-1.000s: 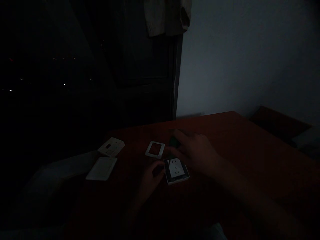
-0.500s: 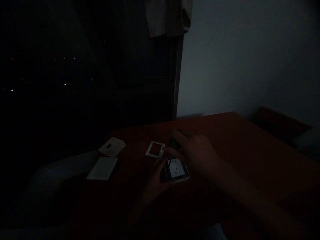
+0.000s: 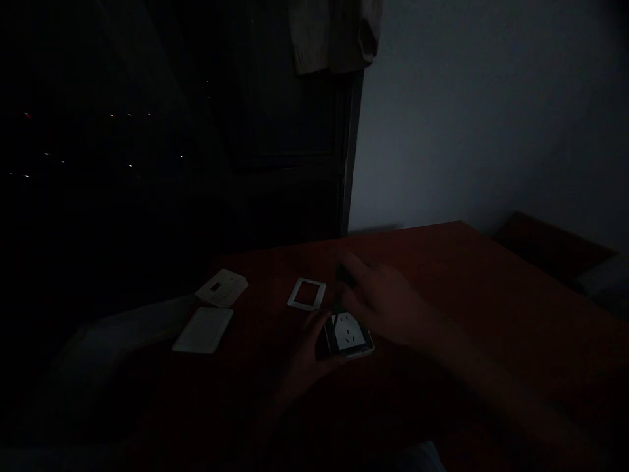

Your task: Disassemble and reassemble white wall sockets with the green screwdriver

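Observation:
A wall socket [image 3: 350, 333] with a white slotted face and a dark surround lies on the reddish table. My left hand [image 3: 310, 354] grips it from the left, thumb at the near edge and fingers at the far left corner. In my right hand [image 3: 381, 292] is a screwdriver [image 3: 338, 305] with a green handle, its fingers wrapped round the grip. The thin shaft points down at the socket's left side; the dim light hides exactly where the tip meets it. Just beyond lies a white square frame [image 3: 291, 302].
To the left on the table [image 3: 432, 262] are a white flat plate [image 3: 202, 331] and a pale boxy piece [image 3: 225, 288] with a dark slot. A dark window stands behind, with cloth [image 3: 334, 39] hanging above. A pale wall [image 3: 466, 131] rises at the back right.
My right hand's fingers have shifted on the screwdriver, baring more of the white frame's right edge. The left hand keeps its hold on the socket. The view has shifted slightly.

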Demonstrator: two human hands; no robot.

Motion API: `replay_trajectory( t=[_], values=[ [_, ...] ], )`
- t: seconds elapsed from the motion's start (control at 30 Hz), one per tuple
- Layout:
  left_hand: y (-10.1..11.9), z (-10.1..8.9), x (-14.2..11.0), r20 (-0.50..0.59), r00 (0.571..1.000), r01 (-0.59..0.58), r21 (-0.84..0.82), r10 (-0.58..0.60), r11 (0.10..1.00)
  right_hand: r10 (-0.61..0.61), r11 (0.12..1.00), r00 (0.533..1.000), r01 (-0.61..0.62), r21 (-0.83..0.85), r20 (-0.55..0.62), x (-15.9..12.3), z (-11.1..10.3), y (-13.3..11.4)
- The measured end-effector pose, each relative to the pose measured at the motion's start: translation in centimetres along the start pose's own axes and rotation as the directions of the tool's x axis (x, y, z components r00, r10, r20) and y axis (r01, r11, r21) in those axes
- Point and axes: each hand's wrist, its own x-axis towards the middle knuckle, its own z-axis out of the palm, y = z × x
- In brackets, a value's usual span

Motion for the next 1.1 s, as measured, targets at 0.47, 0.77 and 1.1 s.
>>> replay_trajectory(
  t=[0.47,0.77,1.1],
  values=[
    [0.38,-0.04,0.06,-0.007,1.0,0.0,0.007,0.0,1.0,-0.063,0.991,0.998,0.062,0.12,0.009,-0.05,0.04,-0.08],
    [0.2,0.05,-0.04,-0.014,1.0,0.016,0.004,-0.016,1.0,-0.066,0.99,0.997,0.069,0.125,-0.027,-0.14,0.17,0.25],
    [-0.39,0.2,-0.12,-0.007,1.0,-0.007,-0.013,0.007,1.0,-0.014,1.0,1.0,0.014,-0.004,-0.007,-0.19,-0.07,0.05]
  ],
)
